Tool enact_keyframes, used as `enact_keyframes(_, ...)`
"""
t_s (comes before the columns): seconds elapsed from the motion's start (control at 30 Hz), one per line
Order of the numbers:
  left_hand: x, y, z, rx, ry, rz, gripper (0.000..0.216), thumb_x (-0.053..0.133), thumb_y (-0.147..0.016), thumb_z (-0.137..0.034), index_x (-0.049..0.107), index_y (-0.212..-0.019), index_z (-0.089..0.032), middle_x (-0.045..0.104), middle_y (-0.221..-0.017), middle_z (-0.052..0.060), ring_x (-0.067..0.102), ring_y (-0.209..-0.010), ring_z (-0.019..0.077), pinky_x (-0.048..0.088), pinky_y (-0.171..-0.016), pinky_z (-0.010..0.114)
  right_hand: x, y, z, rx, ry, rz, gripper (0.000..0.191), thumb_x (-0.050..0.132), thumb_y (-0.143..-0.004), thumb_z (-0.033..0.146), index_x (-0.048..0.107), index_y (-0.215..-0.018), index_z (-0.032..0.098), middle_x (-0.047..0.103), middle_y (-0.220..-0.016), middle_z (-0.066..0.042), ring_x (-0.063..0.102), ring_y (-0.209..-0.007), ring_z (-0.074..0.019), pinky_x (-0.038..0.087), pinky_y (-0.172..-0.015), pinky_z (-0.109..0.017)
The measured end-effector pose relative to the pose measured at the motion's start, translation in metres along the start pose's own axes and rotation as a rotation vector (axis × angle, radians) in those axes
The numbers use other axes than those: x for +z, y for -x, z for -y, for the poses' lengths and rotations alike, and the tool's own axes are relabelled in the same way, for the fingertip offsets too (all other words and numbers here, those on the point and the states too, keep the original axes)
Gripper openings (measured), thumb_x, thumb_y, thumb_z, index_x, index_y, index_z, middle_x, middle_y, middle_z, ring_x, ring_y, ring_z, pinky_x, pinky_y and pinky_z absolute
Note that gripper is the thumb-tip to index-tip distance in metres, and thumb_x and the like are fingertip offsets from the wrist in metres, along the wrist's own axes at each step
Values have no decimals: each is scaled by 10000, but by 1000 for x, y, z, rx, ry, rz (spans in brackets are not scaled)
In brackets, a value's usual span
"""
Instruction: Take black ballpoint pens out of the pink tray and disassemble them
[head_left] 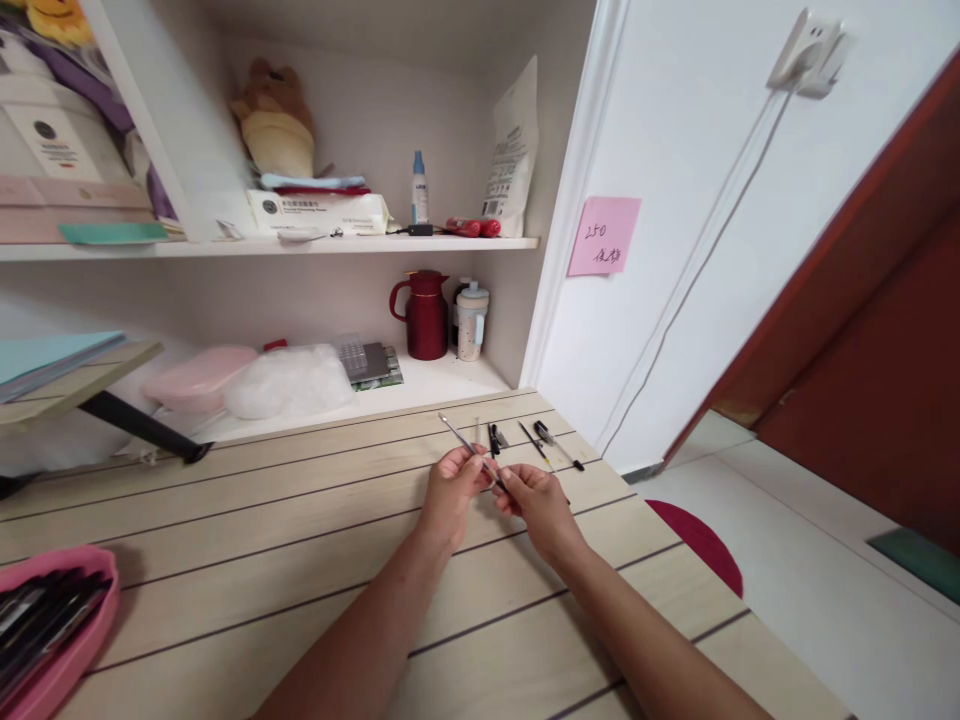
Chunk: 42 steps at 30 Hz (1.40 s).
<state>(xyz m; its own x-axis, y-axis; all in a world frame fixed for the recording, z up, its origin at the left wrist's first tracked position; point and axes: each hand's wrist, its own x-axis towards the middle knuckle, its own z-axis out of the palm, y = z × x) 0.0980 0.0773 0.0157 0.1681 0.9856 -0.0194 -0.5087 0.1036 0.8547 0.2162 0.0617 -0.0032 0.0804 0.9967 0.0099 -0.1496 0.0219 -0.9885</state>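
Observation:
Both hands meet over the table on a slim pen (457, 434), which slants with its pale, clear-looking end up and to the left. My left hand (455, 487) pinches it around the middle. Close beside it, my right hand (538, 503) has thumb and fingers closed on the darker lower end, mostly hidden by the fingers. Just beyond the hands lie small black pen parts (493, 439) and a short clear piece (478, 430). To their right are a thin dark pen refill (534, 444) and a clear-barrelled pen with black ends (559, 446).
A pink tray (105, 610) full of dark pens stands at the left front. Behind the table, a shelf holds a red jug (427, 318), a pale cup (471, 322) and a white plastic bag (289, 383). A black stand leg (146, 425) rests at the back left.

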Motion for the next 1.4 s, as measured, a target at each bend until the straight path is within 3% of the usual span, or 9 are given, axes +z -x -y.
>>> enact_keyframes(0.17, 1, 0, 3, 0, 11, -24, 280, 676, -637, -263, 564, -862, -138, 642, -762, 50, 572, -604, 116, 446, -665, 272, 1, 2, 8, 118, -138, 36, 332, 622, -658, 469, 573, -769, 160, 603, -642, -7, 533, -486, -83, 390, -428, -195)
enact_keyframes(0.33, -5, -3, -1, 12, 85, -50, 292, 674, -639, -277, 545, -865, -143, 642, -747, 52, 592, -688, 140, 446, -728, 300, 1, 3, 7, 35, -33, 19, 329, 711, -572, 397, 524, -720, 170, 564, -554, 25, 541, -467, -106, 417, -437, -220)
enact_keyframes(0.47, -5, -3, -1, 11, 115, -29, 302, 691, -621, -274, 549, -853, -142, 644, -750, 55, 598, -716, 150, 439, -761, 319, 0, 1, 2, -32, 109, -7, 319, 611, -652, 472, 533, -654, 163, 545, -485, 20, 496, -414, -100, 392, -411, -224)
enact_keyframes(0.67, -4, -1, 1, -9, 127, 6, 276, 674, -648, -250, 550, -871, -143, 645, -784, 59, 600, -715, 146, 432, -771, 324, 1, 2, 5, 100, 14, 66, 362, 511, -712, 526, 517, -674, 166, 554, -532, 23, 508, -398, -93, 374, -382, -210)
enact_keyframes(0.87, -3, -1, 0, 32, 117, -8, 270, 669, -644, -253, 549, -859, -142, 643, -750, 52, 591, -688, 142, 434, -757, 325, -1, 2, 3, -70, 195, 4, 286, 604, -664, 453, 503, -660, 185, 526, -457, 48, 489, -382, -98, 376, -402, -220)
enact_keyframes(1.03, -4, -1, 2, 9, 140, 12, 267, 672, -640, -237, 553, -858, -137, 640, -760, 56, 588, -701, 140, 427, -770, 322, 0, 2, 3, 89, 104, 76, 367, 473, -733, 531, 514, -672, 171, 542, -507, 29, 501, -371, -96, 369, -369, -215)
enact_keyframes(1.17, -4, -1, 3, 21, 157, -6, 256, 659, -656, -229, 545, -868, -140, 641, -745, 53, 587, -704, 139, 422, -779, 323, -2, 0, 3, -23, 126, 29, 302, 637, -632, 446, 502, -691, 182, 522, -488, 53, 503, -399, -95, 375, -391, -207)
enact_keyframes(1.23, -4, -1, 3, 19, 163, 13, 247, 658, -658, -229, 543, -859, -141, 642, -746, 54, 589, -709, 143, 421, -785, 328, -3, 0, 2, -58, 163, 27, 298, 632, -635, 449, 513, -670, 178, 519, -467, 49, 489, -390, -94, 370, -391, -210)
enact_keyframes(1.4, -4, -1, 3, 2, 176, 29, 236, 658, -659, -218, 546, -852, -142, 644, -772, 58, 592, -723, 141, 418, -796, 326, -3, 0, 1, 70, 106, 95, 367, 488, -720, 533, 523, -677, 171, 551, -523, 24, 502, -379, -97, 376, -374, -220)
